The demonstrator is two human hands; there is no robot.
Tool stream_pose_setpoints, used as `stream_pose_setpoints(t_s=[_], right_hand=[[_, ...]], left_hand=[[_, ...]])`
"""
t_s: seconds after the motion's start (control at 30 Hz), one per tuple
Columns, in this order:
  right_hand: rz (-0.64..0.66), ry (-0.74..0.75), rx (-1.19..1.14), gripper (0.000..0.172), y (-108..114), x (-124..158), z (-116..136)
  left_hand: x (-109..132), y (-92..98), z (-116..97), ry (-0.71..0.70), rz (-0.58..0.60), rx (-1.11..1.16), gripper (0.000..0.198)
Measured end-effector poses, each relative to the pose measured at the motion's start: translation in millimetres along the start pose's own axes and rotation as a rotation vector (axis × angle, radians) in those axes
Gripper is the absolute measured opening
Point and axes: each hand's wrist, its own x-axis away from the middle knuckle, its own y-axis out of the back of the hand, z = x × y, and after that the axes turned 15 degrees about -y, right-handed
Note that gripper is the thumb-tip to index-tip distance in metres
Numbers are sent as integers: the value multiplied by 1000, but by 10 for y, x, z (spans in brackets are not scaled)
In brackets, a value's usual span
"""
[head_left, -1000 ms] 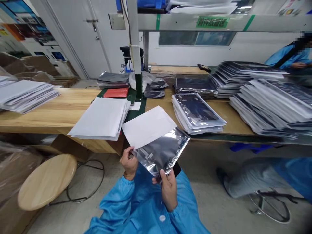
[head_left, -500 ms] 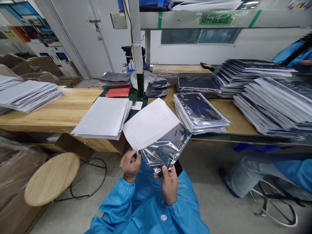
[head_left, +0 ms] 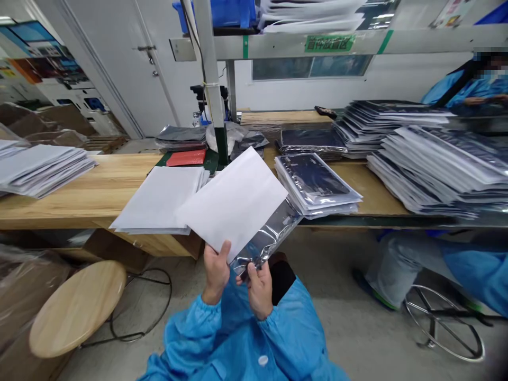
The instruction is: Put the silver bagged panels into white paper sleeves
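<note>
My left hand (head_left: pixel 216 271) grips the lower edge of a white paper envelope (head_left: pixel 232 201), which is held up in the air over the front of the bench. My right hand (head_left: pixel 259 290) pinches the lower end of a crinkled silver anti-static bag (head_left: pixel 270 236). The bag's upper part is hidden behind the envelope, and I cannot tell whether it is inside. Both hands are close together, just above my blue smock sleeves (head_left: pixel 190 333). A stack of white envelopes (head_left: pixel 159 200) lies on the bench to the left of them, and a stack of silver bags (head_left: pixel 317 180) lies to the right.
Tall stacks of bags (head_left: pixel 440 169) cover the wooden bench (head_left: pixel 79 185) at right, and more envelopes (head_left: pixel 39 169) lie at left. A red packet (head_left: pixel 186 157) lies behind. A round wooden stool (head_left: pixel 77 309) stands at lower left. A seated co-worker (head_left: pixel 464 87) is across the bench.
The envelope has slid up and left, now covering more of the silver bag. My hands have drawn closer together. The view has shifted slightly.
</note>
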Motion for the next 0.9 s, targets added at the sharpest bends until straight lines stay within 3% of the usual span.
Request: stream_pose_setpoints(t_s=[0.07, 0.1, 0.17, 0.27, 0.37, 0.47, 0.53, 0.63, 0.9], right_hand=[[45, 15, 91, 49, -6, -86, 72], [38, 60, 147, 46, 4, -147, 163], [-64, 250, 246, 39, 50, -300, 472], [-267, 635, 308, 45, 133, -585, 1166], [-159, 825, 394, 61, 158, -916, 1846], [18, 805, 465, 57, 146, -1215, 2229], [50, 771, 530, 41, 162, -1346, 2292], [-30, 770, 617, 26, 247, -1439, 2208], [-154, 737, 754, 18, 514, -1590, 1845]], left_hand=[[-242, -88, -55, 65, -64, 8, 53], [-381, -111, -88, 31, -95, -2, 50], [-683, -120, -166, -127, -87, -44, 46], [-1133, -95, -268, -323, 56, -135, 44], [-1460, -87, -265, -324, 203, -146, 46], [-1608, -97, -157, -237, 270, -148, 50], [-1632, -101, -80, -211, 250, -166, 53], [-1618, -102, -5, -208, 198, -187, 52], [-1506, -45, 243, -127, 255, -276, 47]])
